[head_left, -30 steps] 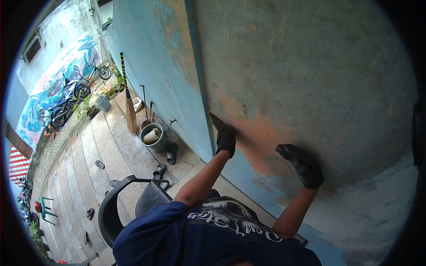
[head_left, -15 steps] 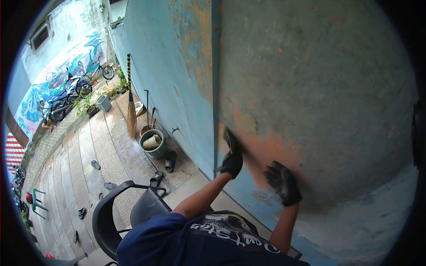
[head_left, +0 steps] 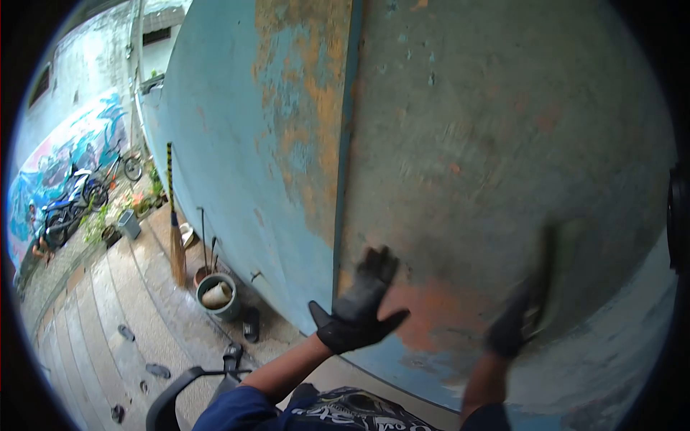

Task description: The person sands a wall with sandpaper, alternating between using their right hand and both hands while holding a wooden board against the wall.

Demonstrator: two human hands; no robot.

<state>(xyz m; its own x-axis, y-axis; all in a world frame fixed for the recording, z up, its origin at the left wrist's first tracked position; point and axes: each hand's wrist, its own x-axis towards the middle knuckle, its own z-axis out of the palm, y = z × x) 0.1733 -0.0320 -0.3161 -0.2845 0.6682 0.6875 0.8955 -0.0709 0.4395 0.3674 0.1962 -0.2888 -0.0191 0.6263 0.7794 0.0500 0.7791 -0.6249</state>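
left hand: black-gloved hand (head_left: 359,305), palm toward the grey-green worn wall (head_left: 467,172), fingers and thumb spread, over the left edge of the orange patch (head_left: 431,309); contact unclear
right hand: black-gloved hand (head_left: 512,323), blurred, closed around the tool; exact finger grip can't be told
tool: long, flat, greenish strip-like tool (head_left: 555,269), right of the orange patch, long side roughly upright in view; too blurred to tell material or wall contact
wall edge: grey-green face meets pale blue wall (head_left: 215,144) with peeling orange-tan patches, just left of left hand
chair: black armchair (head_left: 169,399), lower left, beside left forearm
floor: grey-green round bucket (head_left: 230,310) near foot of blue wall; straw broom (head_left: 177,251) upright left of it; dark sandal (head_left: 250,325) just beside bucket
far left: blue motorcycle (head_left: 66,208), seated person (head_left: 41,248) near it
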